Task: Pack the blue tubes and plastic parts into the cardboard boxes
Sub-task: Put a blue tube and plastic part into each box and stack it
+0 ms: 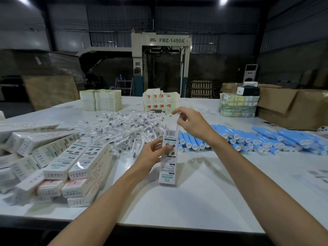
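A long white printed box (168,162) stands upright on the white table (177,206) in front of me. My left hand (152,153) grips its middle from the left. My right hand (190,121) is above the box's open top and pinches a small clear plastic part or the top flap; which one I cannot tell. Several blue tubes (248,139) with white caps lie in rows to the right. A heap of clear bagged plastic parts (127,128) lies behind the box.
Filled white boxes (71,164) are piled at the left. Stacks of flat box blanks (100,100) and printed cartons (160,101) stand at the far side. A wrapped bundle (237,105) and a large brown carton (291,107) sit at the right rear.
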